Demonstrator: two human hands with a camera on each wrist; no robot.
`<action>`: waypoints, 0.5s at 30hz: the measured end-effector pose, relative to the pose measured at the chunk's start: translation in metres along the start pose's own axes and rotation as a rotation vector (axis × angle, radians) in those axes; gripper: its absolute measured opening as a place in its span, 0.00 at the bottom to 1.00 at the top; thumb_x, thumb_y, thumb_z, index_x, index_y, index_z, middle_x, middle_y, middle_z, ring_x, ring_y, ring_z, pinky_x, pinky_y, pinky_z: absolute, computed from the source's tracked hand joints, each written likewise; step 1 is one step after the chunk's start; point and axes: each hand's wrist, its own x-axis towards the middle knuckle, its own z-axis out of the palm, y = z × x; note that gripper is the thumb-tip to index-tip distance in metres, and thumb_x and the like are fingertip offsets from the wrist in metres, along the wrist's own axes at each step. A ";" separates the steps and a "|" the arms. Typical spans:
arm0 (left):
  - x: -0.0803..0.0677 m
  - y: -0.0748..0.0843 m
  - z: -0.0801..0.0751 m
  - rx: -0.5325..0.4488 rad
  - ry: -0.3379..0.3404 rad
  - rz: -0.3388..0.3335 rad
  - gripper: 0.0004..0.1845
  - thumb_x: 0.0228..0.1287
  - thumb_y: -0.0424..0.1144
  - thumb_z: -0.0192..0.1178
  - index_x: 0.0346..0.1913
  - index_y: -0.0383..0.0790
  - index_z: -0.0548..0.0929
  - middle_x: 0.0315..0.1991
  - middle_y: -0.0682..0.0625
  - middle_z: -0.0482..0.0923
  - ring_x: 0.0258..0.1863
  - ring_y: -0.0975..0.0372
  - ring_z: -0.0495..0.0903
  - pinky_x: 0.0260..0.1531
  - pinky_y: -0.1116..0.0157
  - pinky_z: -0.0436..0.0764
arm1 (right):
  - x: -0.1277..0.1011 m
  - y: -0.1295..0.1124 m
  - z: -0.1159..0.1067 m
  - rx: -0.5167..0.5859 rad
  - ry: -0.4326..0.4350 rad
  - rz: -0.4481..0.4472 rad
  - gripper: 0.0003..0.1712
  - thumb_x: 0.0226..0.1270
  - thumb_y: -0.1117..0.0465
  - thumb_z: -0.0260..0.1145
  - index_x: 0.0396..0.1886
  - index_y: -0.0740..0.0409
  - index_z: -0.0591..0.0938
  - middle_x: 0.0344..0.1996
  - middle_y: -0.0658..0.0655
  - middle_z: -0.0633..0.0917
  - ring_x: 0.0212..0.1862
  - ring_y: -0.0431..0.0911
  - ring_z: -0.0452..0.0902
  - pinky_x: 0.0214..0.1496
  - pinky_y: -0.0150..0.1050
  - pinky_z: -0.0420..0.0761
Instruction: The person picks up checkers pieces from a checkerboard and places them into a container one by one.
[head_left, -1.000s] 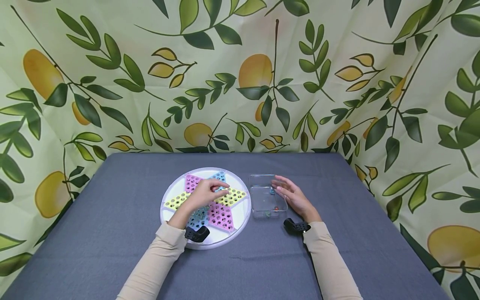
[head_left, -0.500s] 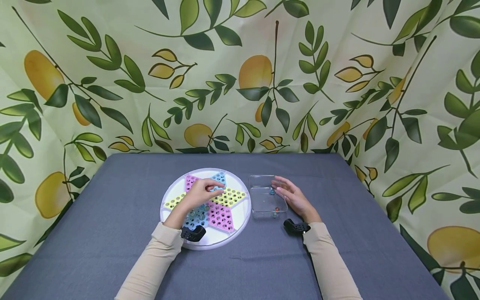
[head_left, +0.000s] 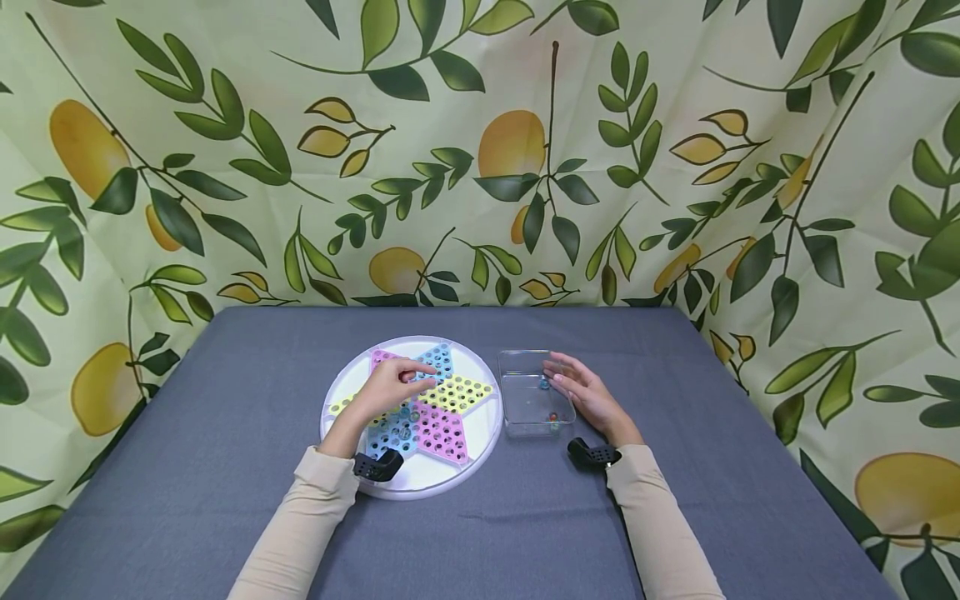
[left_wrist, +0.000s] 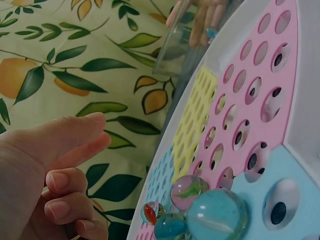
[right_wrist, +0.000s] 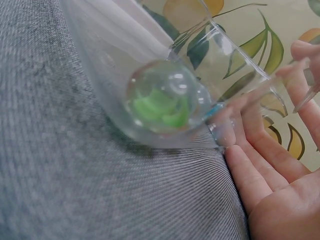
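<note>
The left hand (head_left: pixel 386 387) hangs over the round board (head_left: pixel 480 429), fingers loosely bent, nothing showing between thumb and pointer. The right hand (head_left: pixel 592 402) rests mostly straight fingers on the clear box (head_left: pixel 523 402) just right of the board, perhaps to steady it. Marbles (left_wrist: pixel 217 216) sit on the board, its holes (left_wrist: pixel 282 203) likely stopping any rolling.

The left grip (left_wrist: pixel 42 162) hovers near glass marbles (left_wrist: pixel 217 215) on a holed board (left_wrist: pixel 307 120).

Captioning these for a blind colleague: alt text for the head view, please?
A left hand hovers over a round white board with a pink, blue and yellow star. Beside it on a grey table, the right hand is at the edge of a clear box holding marbles.
</note>
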 end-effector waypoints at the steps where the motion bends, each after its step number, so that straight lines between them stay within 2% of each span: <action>1: 0.000 -0.001 0.000 0.001 0.004 0.000 0.15 0.62 0.37 0.64 0.48 0.33 0.85 0.18 0.55 0.58 0.20 0.66 0.57 0.22 0.72 0.60 | 0.000 0.000 0.000 -0.003 -0.001 0.000 0.35 0.74 0.62 0.54 0.72 0.70 0.53 0.71 0.79 0.55 0.60 0.27 0.71 0.60 0.20 0.72; 15: -0.002 -0.013 -0.003 -0.005 0.030 -0.026 0.14 0.61 0.38 0.65 0.47 0.32 0.85 0.19 0.55 0.58 0.21 0.65 0.58 0.22 0.72 0.60 | 0.000 0.000 0.000 -0.008 0.002 0.005 0.35 0.74 0.61 0.55 0.73 0.70 0.53 0.71 0.79 0.56 0.59 0.26 0.72 0.60 0.20 0.72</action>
